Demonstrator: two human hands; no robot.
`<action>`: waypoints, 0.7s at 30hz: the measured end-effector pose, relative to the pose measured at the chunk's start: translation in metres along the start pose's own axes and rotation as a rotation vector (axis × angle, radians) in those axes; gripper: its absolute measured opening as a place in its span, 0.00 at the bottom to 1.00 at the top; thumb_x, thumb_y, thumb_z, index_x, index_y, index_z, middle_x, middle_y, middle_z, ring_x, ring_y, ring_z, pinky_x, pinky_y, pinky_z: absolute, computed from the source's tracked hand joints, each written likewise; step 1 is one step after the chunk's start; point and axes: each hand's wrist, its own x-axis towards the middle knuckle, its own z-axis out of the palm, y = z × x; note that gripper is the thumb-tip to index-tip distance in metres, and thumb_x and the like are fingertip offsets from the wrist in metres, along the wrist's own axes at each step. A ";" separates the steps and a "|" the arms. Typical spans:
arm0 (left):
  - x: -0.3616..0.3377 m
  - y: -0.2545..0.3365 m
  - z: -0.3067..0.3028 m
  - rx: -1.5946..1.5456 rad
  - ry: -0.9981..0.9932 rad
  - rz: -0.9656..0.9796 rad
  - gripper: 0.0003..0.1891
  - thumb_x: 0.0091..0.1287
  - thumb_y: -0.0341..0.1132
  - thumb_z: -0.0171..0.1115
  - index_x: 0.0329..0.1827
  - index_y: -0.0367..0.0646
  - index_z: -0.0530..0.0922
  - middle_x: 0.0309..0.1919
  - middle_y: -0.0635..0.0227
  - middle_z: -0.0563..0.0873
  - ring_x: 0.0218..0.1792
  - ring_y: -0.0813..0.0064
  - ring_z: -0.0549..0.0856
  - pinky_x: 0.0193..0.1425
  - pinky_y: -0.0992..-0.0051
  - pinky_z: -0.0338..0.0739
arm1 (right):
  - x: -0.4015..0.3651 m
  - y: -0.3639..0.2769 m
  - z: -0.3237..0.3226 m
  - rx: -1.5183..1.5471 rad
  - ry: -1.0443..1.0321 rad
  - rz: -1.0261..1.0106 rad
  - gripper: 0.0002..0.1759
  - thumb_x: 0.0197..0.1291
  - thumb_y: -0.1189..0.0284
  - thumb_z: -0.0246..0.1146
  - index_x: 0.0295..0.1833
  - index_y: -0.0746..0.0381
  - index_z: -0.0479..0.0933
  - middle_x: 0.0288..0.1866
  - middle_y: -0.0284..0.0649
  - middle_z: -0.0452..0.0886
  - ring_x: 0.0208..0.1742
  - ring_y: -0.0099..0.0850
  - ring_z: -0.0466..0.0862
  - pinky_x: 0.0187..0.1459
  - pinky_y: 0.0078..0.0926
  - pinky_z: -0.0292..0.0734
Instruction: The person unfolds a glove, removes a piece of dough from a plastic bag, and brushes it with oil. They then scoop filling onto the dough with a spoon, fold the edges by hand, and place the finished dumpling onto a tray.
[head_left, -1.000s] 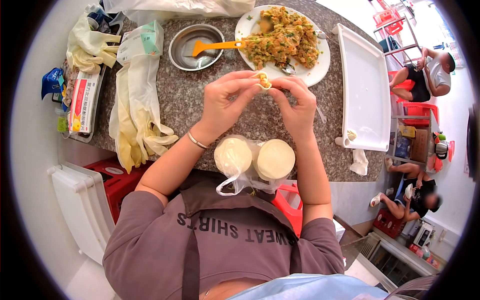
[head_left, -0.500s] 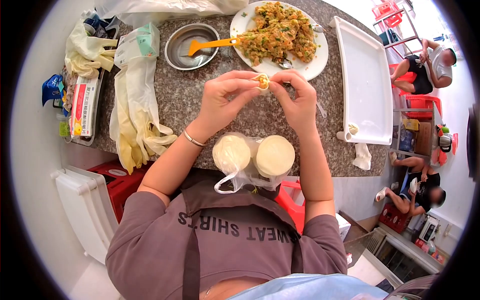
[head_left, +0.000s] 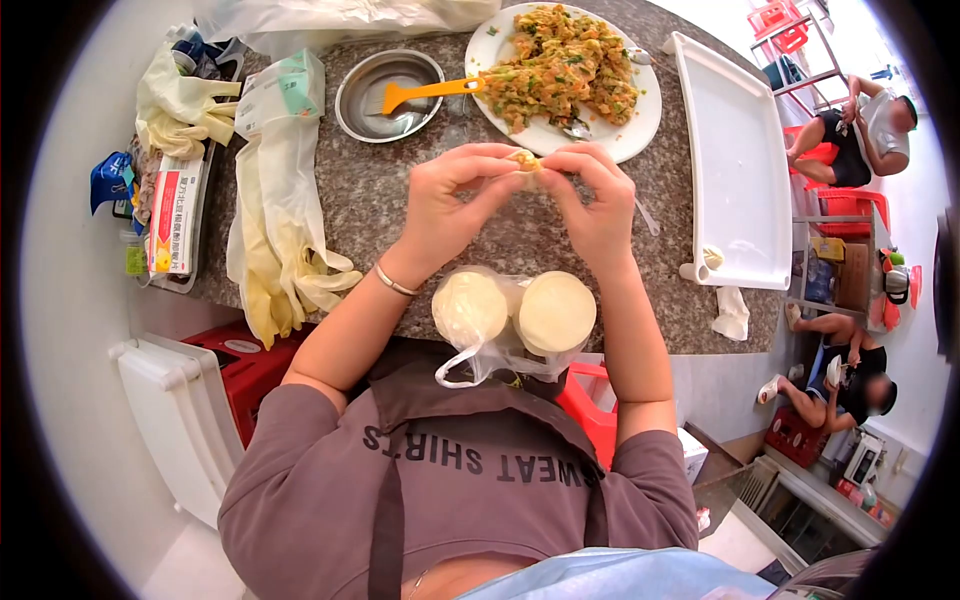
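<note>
Between the fingertips of my left hand (head_left: 450,196) and my right hand (head_left: 590,196) is a small dumpling (head_left: 525,160), pinched from both sides with a bit of filling showing at its top. Just beyond them lies a white plate (head_left: 643,128) heaped with chopped orange and green filling (head_left: 570,70), a spoon resting in it. Two stacks of round pale wrappers, the left (head_left: 470,307) and the right (head_left: 556,312), sit in a clear plastic bag at the table edge, below my hands.
A metal bowl (head_left: 355,108) holds an orange-handled brush (head_left: 430,91). Pale gloves (head_left: 280,240) lie at left. A white tray (head_left: 740,160) at right has a small dumpling (head_left: 712,257) in its near corner. Two people sit at far right.
The dumpling's opening looks narrower, with less filling showing, and my fingertips are closer together over it. The whole view has shifted slightly, so the table's things appear a little further right.
</note>
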 end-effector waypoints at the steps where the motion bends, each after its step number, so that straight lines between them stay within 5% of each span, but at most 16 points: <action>1: 0.000 -0.001 0.002 -0.069 0.017 0.010 0.09 0.64 0.22 0.67 0.46 0.33 0.85 0.52 0.56 0.84 0.50 0.73 0.85 0.53 0.76 0.84 | -0.002 0.001 0.002 0.067 0.051 0.054 0.05 0.55 0.79 0.69 0.37 0.65 0.82 0.36 0.41 0.83 0.39 0.34 0.82 0.44 0.28 0.76; 6: 0.001 -0.004 -0.004 -0.163 -0.062 -0.007 0.09 0.64 0.20 0.66 0.46 0.33 0.85 0.53 0.57 0.83 0.51 0.73 0.85 0.54 0.76 0.84 | -0.001 0.006 -0.007 0.197 0.033 0.216 0.05 0.55 0.79 0.69 0.38 0.66 0.82 0.35 0.40 0.83 0.39 0.32 0.83 0.44 0.27 0.76; 8: 0.000 -0.004 -0.005 -0.151 -0.087 0.001 0.09 0.64 0.20 0.65 0.46 0.34 0.85 0.52 0.58 0.83 0.50 0.74 0.85 0.53 0.76 0.84 | 0.002 0.013 -0.013 0.267 -0.111 0.203 0.05 0.55 0.79 0.69 0.38 0.66 0.82 0.35 0.40 0.83 0.39 0.32 0.83 0.43 0.28 0.77; 21: -0.001 -0.007 -0.005 0.159 -0.002 0.088 0.06 0.62 0.23 0.68 0.42 0.34 0.85 0.49 0.59 0.85 0.42 0.77 0.87 0.45 0.79 0.85 | 0.001 -0.002 -0.001 0.041 -0.031 0.035 0.04 0.55 0.78 0.69 0.37 0.65 0.82 0.36 0.41 0.84 0.39 0.36 0.82 0.43 0.31 0.76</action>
